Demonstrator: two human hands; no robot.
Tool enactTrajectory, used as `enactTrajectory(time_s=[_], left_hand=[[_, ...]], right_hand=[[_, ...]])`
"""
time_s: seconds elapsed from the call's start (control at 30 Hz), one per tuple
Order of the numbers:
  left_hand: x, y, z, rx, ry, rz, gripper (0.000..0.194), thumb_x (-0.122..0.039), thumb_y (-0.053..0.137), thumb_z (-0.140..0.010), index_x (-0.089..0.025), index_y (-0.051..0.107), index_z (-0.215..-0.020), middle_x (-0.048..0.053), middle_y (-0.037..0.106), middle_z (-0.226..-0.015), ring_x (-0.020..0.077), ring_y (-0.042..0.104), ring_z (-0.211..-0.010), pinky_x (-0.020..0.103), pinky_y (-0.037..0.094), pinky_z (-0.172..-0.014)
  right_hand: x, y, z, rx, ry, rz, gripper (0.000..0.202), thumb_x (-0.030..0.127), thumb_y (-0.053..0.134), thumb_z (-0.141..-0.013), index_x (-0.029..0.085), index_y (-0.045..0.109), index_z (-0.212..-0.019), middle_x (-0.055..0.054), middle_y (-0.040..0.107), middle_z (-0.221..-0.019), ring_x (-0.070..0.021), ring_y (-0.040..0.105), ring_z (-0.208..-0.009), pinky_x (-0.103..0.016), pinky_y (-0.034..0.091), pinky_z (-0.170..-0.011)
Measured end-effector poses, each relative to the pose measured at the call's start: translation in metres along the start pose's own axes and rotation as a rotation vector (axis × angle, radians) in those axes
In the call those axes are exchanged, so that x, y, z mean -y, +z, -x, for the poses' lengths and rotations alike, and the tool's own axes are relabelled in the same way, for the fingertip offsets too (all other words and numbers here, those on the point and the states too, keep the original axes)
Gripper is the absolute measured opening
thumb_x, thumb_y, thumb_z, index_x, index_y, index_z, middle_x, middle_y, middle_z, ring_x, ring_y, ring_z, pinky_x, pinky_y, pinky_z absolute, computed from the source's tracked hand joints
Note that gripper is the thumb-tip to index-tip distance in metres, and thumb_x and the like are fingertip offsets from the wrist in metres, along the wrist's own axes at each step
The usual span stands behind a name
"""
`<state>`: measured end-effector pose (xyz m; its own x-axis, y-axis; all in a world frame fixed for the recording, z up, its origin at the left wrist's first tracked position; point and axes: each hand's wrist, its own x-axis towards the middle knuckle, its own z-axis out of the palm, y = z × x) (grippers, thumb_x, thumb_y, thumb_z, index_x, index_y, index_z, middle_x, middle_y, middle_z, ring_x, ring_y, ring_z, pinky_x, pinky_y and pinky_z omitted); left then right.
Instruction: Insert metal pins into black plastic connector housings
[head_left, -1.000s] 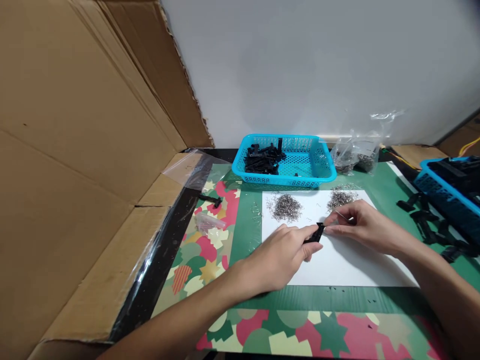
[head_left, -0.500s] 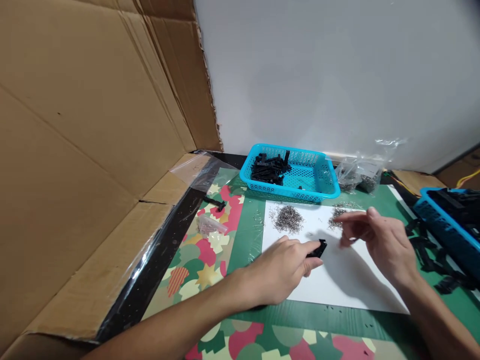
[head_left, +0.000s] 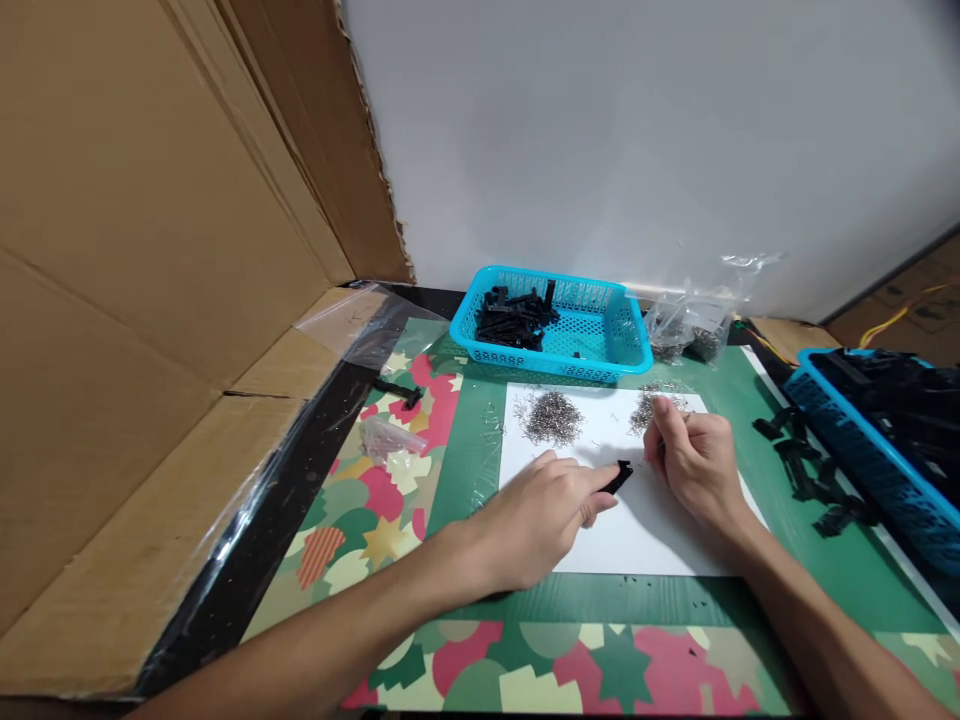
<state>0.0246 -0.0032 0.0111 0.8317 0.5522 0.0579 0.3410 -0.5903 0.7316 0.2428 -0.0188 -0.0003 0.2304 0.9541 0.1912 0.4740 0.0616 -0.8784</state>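
My left hand (head_left: 551, 510) is closed around a small black plastic part (head_left: 619, 478), held just over a white sheet (head_left: 600, 550). Only the part's end shows past the fingertips. To its right, my right hand (head_left: 694, 460) is closed, thumb against curled fingers, beside the right pile of small metal pieces (head_left: 645, 405). Whatever those fingers pinch is too small or hidden to make out. A larger pile of small metal pieces, like pins or screws (head_left: 553, 418), lies on the sheet beyond my left hand.
A blue basket (head_left: 551, 362) with black parts (head_left: 514, 320) stands at the back. Another blue basket (head_left: 862, 430) full of black parts is at right, with loose black parts (head_left: 810, 470) beside it. Clear bags (head_left: 686, 325) lean near the wall. Cardboard (head_left: 150, 200) rises at left.
My right hand has gone from half-open fingers to a closed pinch and come nearer the black part. My left hand still holds that part. The whole view has shifted slightly.
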Motion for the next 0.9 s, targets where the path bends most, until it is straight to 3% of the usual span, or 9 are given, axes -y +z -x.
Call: enactTrajectory(time_s=[0.17,0.47,0.7,0.8,0.9], left_hand=[[0.000,0.001,0.001,0.009,0.014,-0.093,0.027,-0.017,0.048,-0.108,-0.015,0.067,-0.128,0.005,0.073,-0.088,0.0218,0.068,-0.087,0.033,0.046,-0.084],[-0.001,-0.001,-0.003,0.031,0.016,-0.065,0.022,-0.009,0.043,-0.104,-0.015,0.064,-0.102,0.000,0.063,-0.077,0.0171,0.060,-0.075,0.032,0.043,-0.082],[-0.002,-0.001,-0.003,0.034,-0.002,0.002,0.029,-0.019,0.039,-0.110,-0.015,0.067,-0.104,0.001,0.063,-0.081,0.0176,0.056,-0.076,0.034,0.042,-0.082],[-0.004,-0.002,0.000,-0.070,-0.050,0.072,0.033,-0.028,0.040,-0.113,-0.017,0.067,-0.128,0.001,0.065,-0.083,0.0187,0.059,-0.079,0.036,0.041,-0.086],[-0.002,-0.009,0.000,-0.291,-0.132,0.224,0.037,-0.039,0.041,-0.113,-0.021,0.065,-0.136,0.000,0.064,-0.084,0.0182,0.059,-0.081,0.034,0.041,-0.083]], right_hand=[[-0.004,0.009,-0.001,0.040,-0.021,0.033,0.080,0.075,0.041,-0.102,0.023,0.048,-0.041,-0.001,0.045,-0.036,-0.0126,0.041,-0.038,-0.029,0.034,-0.046],[-0.002,0.013,0.000,0.022,-0.126,0.131,0.078,0.071,0.034,-0.106,0.024,0.044,-0.045,0.000,0.045,-0.040,-0.0116,0.040,-0.039,-0.031,0.035,-0.052],[-0.002,0.018,0.002,0.031,-0.154,0.063,0.078,0.070,0.039,-0.105,0.021,0.050,-0.046,-0.001,0.049,-0.041,-0.0105,0.044,-0.039,-0.029,0.034,-0.051],[-0.003,0.015,0.002,-0.113,-0.052,-0.164,0.079,0.074,0.039,-0.103,0.019,0.060,-0.050,0.001,0.043,-0.036,-0.0103,0.038,-0.034,-0.028,0.028,-0.042],[-0.004,0.009,0.001,-0.197,-0.028,-0.338,0.078,0.075,0.038,-0.103,0.017,0.075,-0.066,0.000,0.050,-0.039,-0.0117,0.041,-0.035,-0.026,0.028,-0.039]])
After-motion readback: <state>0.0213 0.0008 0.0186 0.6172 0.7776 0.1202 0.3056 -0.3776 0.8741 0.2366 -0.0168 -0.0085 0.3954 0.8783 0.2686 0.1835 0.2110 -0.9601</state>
